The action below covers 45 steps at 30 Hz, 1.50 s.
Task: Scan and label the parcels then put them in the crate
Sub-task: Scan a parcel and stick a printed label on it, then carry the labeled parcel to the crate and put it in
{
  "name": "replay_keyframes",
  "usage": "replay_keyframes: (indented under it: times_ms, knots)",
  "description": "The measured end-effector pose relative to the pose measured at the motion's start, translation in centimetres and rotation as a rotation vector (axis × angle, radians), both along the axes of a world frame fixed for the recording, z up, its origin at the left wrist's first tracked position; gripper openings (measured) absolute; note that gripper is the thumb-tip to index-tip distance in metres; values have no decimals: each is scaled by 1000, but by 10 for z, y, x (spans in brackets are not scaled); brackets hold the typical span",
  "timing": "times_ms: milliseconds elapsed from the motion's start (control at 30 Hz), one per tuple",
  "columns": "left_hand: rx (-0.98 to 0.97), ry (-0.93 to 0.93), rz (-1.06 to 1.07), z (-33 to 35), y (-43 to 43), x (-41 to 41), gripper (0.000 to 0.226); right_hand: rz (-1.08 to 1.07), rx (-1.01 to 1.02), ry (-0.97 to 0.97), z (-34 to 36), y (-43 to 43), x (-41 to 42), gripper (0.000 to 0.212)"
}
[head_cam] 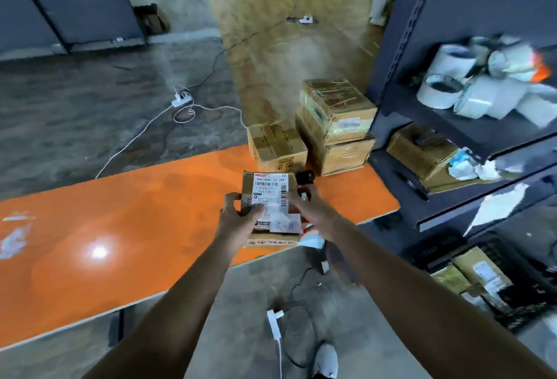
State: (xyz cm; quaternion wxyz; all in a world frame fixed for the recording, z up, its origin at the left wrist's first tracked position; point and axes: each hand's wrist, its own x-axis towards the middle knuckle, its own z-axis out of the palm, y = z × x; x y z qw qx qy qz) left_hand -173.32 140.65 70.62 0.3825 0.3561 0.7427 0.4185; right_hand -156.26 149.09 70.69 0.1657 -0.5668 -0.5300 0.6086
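**A:** Head camera, looking down. The parcel (268,197) is up off the orange table (120,228), held over its near edge towards the right end, with the white label (269,190) facing us.

**B:** And the left hand (238,219)?

**A:** Curled round the parcel's left edge, thumb on top by the label, fingers wrapped under. That's a firm grip.

**B:** How about the right hand (313,212)?

**A:** It's against the parcel's right side with a finger lying across the label's right margin. Whether it's pinching the box or just pressing on it, I cannot tell. The fingers are half hidden.

**B:** There's something dark just past it.

**A:** A black device (305,176), on the table just beyond the parcel. It's too blurred to name.

**B:** What's on the table's far right corner?

**A:** Brown boxes (334,119), two stacked and a smaller one beside them.

**B:** And off the table's right end?

**A:** A grey rack (452,47) holding label rolls (470,86). Down low by it there's a black crate (437,247) with packets inside.

**B:** Anything beyond the table?

**A:** A power strip (180,99) on the floor, cables trailing from it.
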Motion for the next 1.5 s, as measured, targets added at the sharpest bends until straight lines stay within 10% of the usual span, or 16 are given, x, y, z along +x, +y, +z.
replay_keyframes:
  times_ms: [700, 1500]
  knots:
    - [61, -135, -1037, 21, -166, 253, 51, -1115, 148, -242, 46, -362, 230, 35]
    - [-9, 30, -1404, 33, -553, 610, 52, -1465, 110, -135, 32, -790, 544, 39]
